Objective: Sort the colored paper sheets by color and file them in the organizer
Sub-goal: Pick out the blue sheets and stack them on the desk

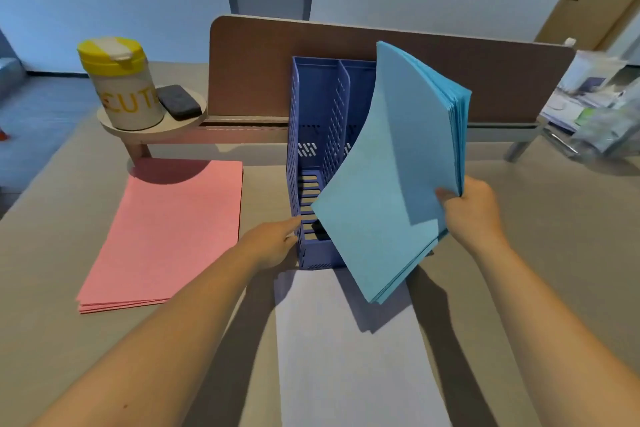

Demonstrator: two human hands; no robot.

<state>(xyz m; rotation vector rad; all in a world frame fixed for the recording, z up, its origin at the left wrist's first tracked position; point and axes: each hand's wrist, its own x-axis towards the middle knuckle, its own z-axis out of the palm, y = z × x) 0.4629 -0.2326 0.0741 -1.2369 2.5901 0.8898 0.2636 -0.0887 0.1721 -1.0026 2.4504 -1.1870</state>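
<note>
From the head camera I see the blue organizer (313, 163) standing upright on the bench (554, 253), its back against the brown divider panel (433, 73). My right hand (472, 211) grips a stack of blue sheets (391, 170) by its right edge, thumb on the front face and the other fingers behind; the stack is held up and tilted, in front of the organizer's right compartments and covering them. My left hand (273, 241) rests against the organizer's left front corner, its fingers (292, 224) stretched out straight along the side wall and holding nothing. The left compartment that I can see holds no paper. A stack of pink sheets (166, 232) lies flat on the bench to the left of the organizer. A white sheet (346, 357) lies flat just in front of it. Further left of the organizer, a small round shelf (152, 128) carries a yellow-lidded tub (121, 83) and a dark eraser (179, 102).
</note>
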